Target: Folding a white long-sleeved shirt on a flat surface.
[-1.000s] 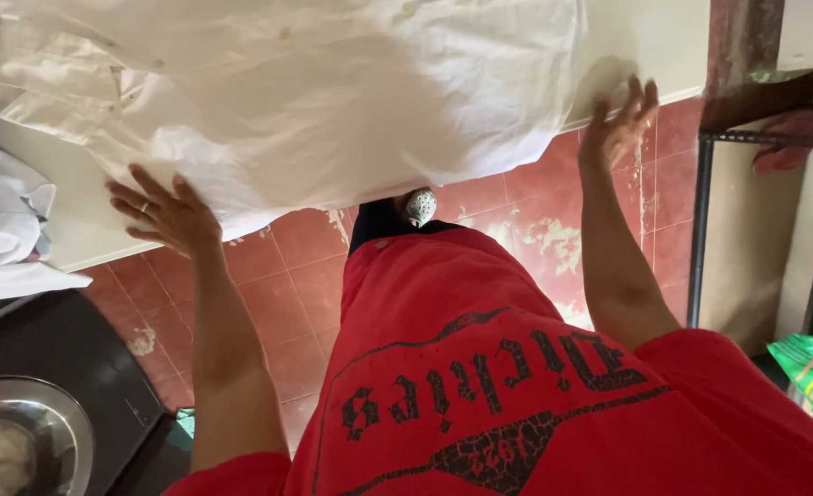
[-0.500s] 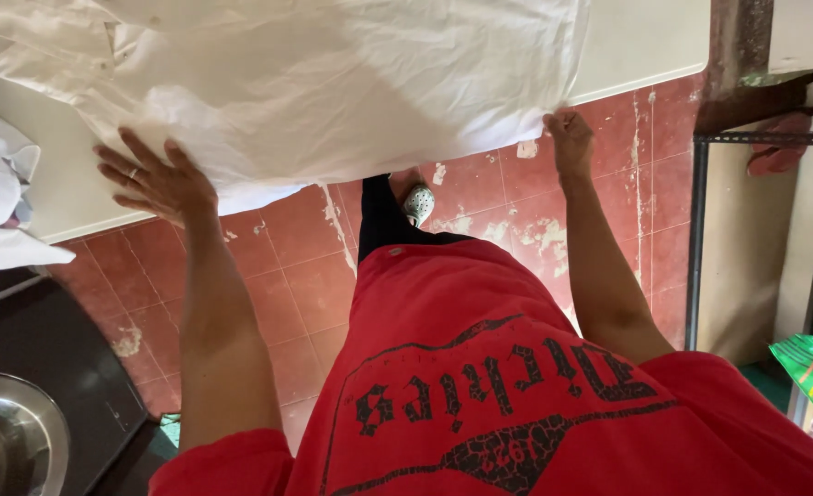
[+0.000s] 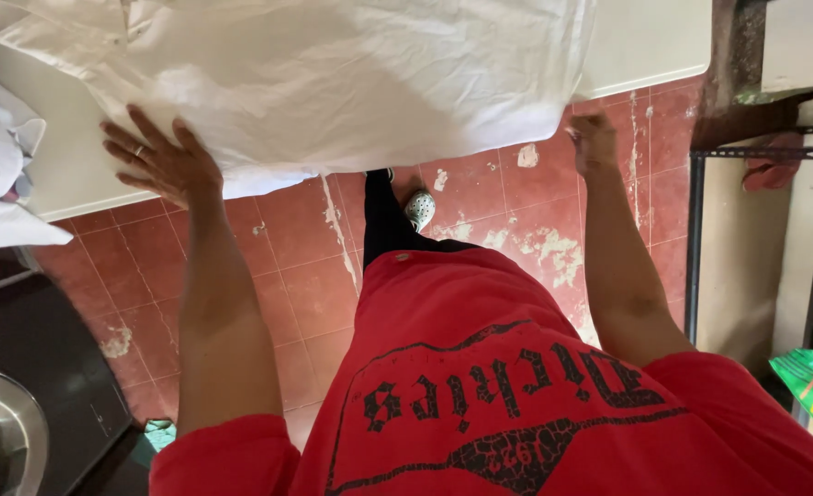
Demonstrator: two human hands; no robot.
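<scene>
Head view: right hand (image 3: 594, 140) has dropped, fingers curled; left hand (image 3: 158, 161) stays spread flat on white cloth (image 3: 351, 83)

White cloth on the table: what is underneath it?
The white cloth lies on a pale table, overhanging its near edge above red floor tiles. The left hand presses on it. Anything beneath the cloth is hidden.

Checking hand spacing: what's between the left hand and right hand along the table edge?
In the head view, the hanging hem of the white garment spans the stretch between the left hand and right hand; below it, red floor tiles and a patterned shoe.
</scene>
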